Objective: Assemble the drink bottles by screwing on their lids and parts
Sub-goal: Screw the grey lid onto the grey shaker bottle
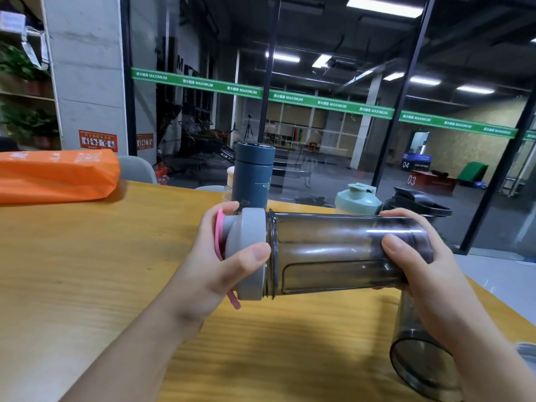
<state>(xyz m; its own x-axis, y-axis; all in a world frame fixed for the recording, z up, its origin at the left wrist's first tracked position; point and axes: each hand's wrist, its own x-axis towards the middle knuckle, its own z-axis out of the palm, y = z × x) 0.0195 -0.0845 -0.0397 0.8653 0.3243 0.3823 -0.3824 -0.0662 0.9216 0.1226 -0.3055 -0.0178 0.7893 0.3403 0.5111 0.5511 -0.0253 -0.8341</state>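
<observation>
I hold a smoky grey transparent bottle sideways above the wooden table. My left hand grips its grey lid, which has a pink strap, seated on the bottle's mouth at the left end. My right hand wraps the bottle's base end. A second smoky bottle body lies on the table under my right wrist, partly hidden. Behind stand a dark blue flask, a mint-green lidded bottle and a black lidded bottle.
An orange package lies at the table's far left. A pale object peeks from behind the blue flask. A glass wall runs just past the table's far edge. The table's right edge falls away near my right arm.
</observation>
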